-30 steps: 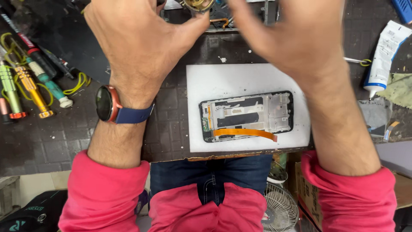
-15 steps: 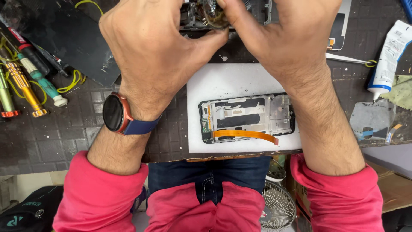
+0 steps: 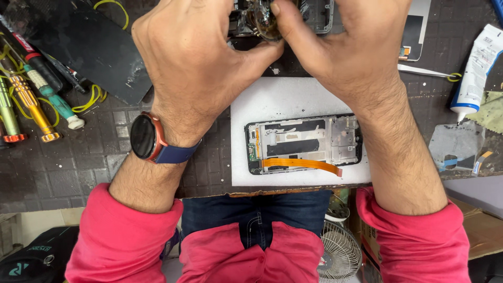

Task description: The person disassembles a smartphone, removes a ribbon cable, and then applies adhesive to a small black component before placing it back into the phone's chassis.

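On the dark gridded mat point(image 3: 78, 173), screwdrivers point(image 3: 31, 99) lay far left; your left hand point(image 3: 194, 68) and right hand point(image 3: 351, 52) pinched a small glinting part point(image 3: 262, 21) together, above the opened phone frame point(image 3: 304, 144) on its white pad point(image 3: 283, 99); glue tube point(image 3: 474, 73) far right.

Screwdrivers point(image 3: 31, 99) crowd the left mat edge; glue tube point(image 3: 474, 73) blocks the right; phone frame point(image 3: 304, 144) occupies the white pad point(image 3: 246, 94) between forearms.
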